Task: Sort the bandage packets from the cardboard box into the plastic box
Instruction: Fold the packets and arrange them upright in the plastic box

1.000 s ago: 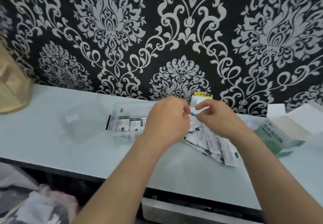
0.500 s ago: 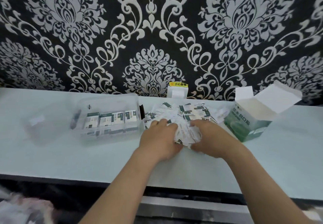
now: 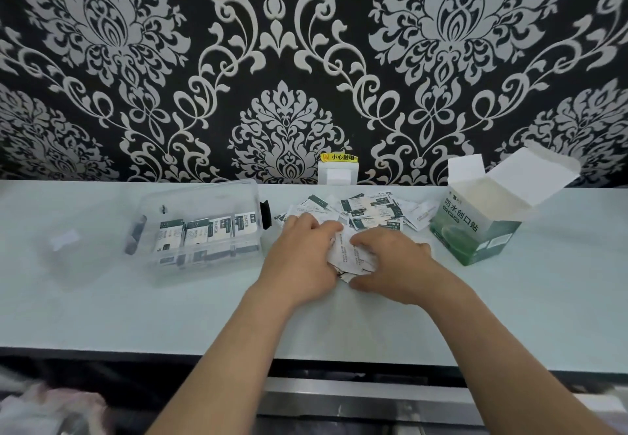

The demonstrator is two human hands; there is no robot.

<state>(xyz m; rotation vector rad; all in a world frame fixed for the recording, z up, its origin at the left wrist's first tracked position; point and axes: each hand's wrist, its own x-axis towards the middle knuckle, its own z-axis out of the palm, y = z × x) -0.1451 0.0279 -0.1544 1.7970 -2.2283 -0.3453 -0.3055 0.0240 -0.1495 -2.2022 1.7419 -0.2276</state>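
Observation:
Loose bandage packets [image 3: 372, 212], white with dark green bands, lie spread on the pale counter between the two boxes. My left hand [image 3: 302, 258] and my right hand [image 3: 390, 263] rest side by side on the near part of the pile, fingers curled around a bunch of white packets [image 3: 350, 256] gathered between them. The clear plastic box [image 3: 200, 230] stands open to the left with a row of packets upright inside. The green and white cardboard box [image 3: 479, 227] stands to the right with its top flaps open.
A clear lid [image 3: 68, 247] lies on the counter [image 3: 170, 312] left of the plastic box. A white wall socket [image 3: 337, 173] with a yellow label sits at the back against the patterned wall. Crumpled bags [image 3: 40, 411] lie below the counter's front edge.
My hands came down from chest height, where they pinched a single packet, onto the pile and drew packets together. The camera view shifted right, so the cardboard box now shows fully.

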